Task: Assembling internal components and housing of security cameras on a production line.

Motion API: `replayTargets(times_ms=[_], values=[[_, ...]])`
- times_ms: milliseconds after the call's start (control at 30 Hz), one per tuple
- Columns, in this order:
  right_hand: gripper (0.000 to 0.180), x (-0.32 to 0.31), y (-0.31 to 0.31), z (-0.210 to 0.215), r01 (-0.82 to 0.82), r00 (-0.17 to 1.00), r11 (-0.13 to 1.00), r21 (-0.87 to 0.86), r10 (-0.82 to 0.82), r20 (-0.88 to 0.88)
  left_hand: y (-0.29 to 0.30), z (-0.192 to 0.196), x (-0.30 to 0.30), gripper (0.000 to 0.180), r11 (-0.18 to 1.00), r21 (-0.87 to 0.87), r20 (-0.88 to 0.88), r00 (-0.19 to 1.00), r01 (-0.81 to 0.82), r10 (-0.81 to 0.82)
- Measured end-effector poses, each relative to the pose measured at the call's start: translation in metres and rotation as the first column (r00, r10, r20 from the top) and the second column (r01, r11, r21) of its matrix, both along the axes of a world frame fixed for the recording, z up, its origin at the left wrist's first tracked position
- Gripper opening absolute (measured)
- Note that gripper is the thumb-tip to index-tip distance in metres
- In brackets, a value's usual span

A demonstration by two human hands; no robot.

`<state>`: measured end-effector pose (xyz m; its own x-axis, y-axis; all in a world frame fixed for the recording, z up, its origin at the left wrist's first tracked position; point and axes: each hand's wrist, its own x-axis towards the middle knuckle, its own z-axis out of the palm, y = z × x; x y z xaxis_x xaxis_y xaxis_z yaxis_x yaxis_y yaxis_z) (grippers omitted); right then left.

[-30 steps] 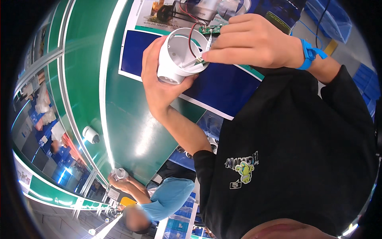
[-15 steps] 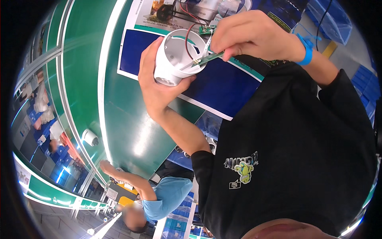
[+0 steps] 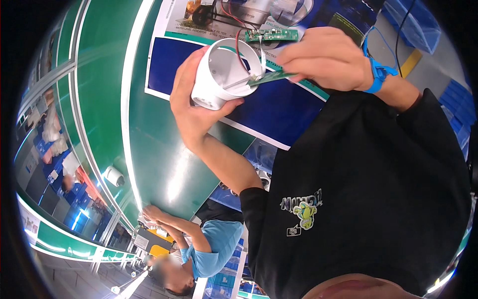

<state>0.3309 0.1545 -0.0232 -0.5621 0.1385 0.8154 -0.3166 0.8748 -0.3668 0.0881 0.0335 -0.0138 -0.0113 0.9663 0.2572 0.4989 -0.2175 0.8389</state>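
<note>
Since the earlier frame, the right hand [image 3: 328, 60] has shifted slightly off the white housing [image 3: 205, 82], uncovering more of the green board [image 3: 279, 35] beyond its fingertips. Those fingers pinch a strip board [image 3: 274, 76] at the housing's rim; the left hand's [image 3: 191, 114] fingers wrap the housing. Judged risk: pulling the strip could strain the wires [image 3: 237, 51]. Inside the housing, between both hands' fingers: wire ends.

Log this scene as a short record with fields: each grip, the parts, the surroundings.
Left grip: holds the white housing
Right grip: pinches one end of a green board
Board's other end: at the housing's rim; contact unclear
Second board: over the printed sheet
Wiring: red wire by the housing's opening
Nearby: co-worker in blue shirt
</note>
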Motion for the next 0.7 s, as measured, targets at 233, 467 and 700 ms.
replayTargets(times_ms=[233, 467, 700], values=[[0.018, 0.016, -0.006, -0.007, 0.119, 0.991, 0.987, -0.110, -0.112, 0.071, -0.004, 0.000, -0.007, 0.086, 0.995, -0.019, -0.062, 0.994, -0.097, 0.096], [0.019, 0.003, -0.005, -0.022, 0.132, 0.991, 0.974, -0.184, -0.125, 0.051, 0.000, 0.000, -0.008, 0.086, 0.998, -0.022, -0.054, 0.997, -0.056, 0.055], [0.017, 0.005, 0.000, -0.035, 0.148, 0.987, 0.977, -0.152, -0.136, 0.087, 0.006, 0.002, -0.009, 0.085, 0.999, -0.007, -0.073, 0.997, -0.040, 0.039]])
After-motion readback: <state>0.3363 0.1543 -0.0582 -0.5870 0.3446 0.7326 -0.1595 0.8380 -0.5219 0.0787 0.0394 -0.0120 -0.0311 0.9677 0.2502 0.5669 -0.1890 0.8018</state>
